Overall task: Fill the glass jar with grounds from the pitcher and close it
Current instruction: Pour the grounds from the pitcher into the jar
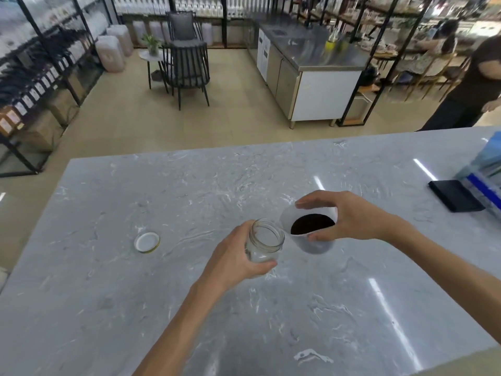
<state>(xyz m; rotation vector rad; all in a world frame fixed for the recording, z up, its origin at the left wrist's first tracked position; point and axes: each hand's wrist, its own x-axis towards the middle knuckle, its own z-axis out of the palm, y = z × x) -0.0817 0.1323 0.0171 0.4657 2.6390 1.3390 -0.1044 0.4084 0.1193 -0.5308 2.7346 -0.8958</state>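
My left hand [233, 259] grips an open clear glass jar [264, 244], held just above the marble counter and tipped slightly toward the right; it looks empty. My right hand [349, 218] holds a white pitcher [309, 230] by its rim and side, tilted toward the jar, with dark grounds [311, 224] inside. The pitcher's lip nearly touches the jar's mouth. No grounds are falling that I can see. The jar's lid [147, 242], white inside with a gold edge, lies upside down on the counter to the left of the jar.
The grey marble counter [189, 308] stretches wide around my hands. A black flat object [455, 195] and a blue-and-clear box [485, 175] sit at the far right edge. Beyond the counter stand chairs, a steel cabinet, shelves, and a person at the far right.
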